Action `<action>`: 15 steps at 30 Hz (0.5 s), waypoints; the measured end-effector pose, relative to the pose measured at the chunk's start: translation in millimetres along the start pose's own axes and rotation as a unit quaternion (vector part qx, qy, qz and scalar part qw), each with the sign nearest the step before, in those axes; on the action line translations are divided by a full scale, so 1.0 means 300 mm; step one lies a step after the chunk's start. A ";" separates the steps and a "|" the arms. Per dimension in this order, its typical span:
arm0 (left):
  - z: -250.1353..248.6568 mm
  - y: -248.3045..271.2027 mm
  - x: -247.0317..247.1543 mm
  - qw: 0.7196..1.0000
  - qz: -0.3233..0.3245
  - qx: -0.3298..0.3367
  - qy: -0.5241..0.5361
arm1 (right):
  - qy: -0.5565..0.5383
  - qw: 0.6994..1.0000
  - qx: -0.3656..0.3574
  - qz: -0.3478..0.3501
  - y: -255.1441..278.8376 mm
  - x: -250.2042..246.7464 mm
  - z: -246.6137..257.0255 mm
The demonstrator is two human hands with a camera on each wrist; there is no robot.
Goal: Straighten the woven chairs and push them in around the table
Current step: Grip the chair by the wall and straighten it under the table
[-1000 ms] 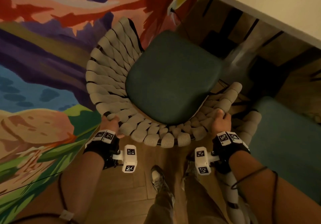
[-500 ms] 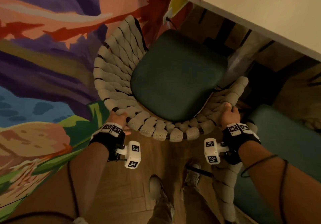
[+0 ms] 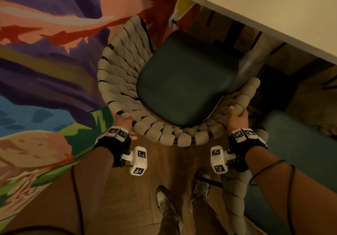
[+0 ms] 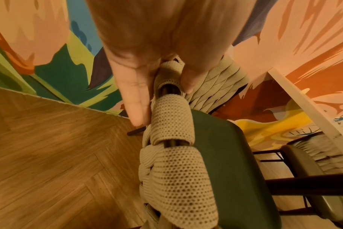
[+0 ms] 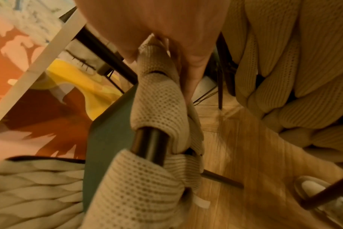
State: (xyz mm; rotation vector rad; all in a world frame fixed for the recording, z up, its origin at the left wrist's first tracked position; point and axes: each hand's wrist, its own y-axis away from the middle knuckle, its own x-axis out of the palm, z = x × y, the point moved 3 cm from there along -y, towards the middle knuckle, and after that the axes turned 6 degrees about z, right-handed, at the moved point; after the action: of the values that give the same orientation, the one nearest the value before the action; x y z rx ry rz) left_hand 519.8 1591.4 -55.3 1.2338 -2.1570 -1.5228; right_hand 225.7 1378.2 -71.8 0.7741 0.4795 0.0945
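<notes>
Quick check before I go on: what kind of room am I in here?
Probably a dining or café-style room: woven chairs with green seat cushions drawn up to a pale table, herringbone wood floor, and a bright painted mural.

Setting: indoor dining or café-style seating area; whether private home or commercial venue cannot be told. Evidence: pale table (image 3: 264, 6) with light top and dark frame members beneath. Woven chair (image 3: 116, 74), chunky cream knitted cord wrapped on a dark metal frame, fitted with dark green seat cushion (image 3: 186, 81). Second woven chair (image 3: 299, 154) with teal cushion just beside it at the same table. Herringbone wood floor (image 4: 49, 155). Large painted mural (image 3: 45, 61) in purple, orange, blue and green covering the adjoining wall. Warm, dim lighting.
</notes>
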 end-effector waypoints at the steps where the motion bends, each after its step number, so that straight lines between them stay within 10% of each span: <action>1: 0.001 -0.004 0.002 1.000 0.001 0.002 0.003 | 0.001 1.000 0.000 0.000 0.003 0.004 -0.003; 15: 0.022 -0.009 -0.004 1.000 0.005 0.020 -0.016 | -0.006 1.000 0.000 -0.022 0.007 -0.006 -0.025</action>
State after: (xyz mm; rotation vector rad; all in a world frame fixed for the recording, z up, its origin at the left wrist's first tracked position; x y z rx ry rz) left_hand 518.0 1596.4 -60.0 1.2159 -2.2213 -1.5128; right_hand 221.0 1384.2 -74.4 0.7633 0.4854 0.0493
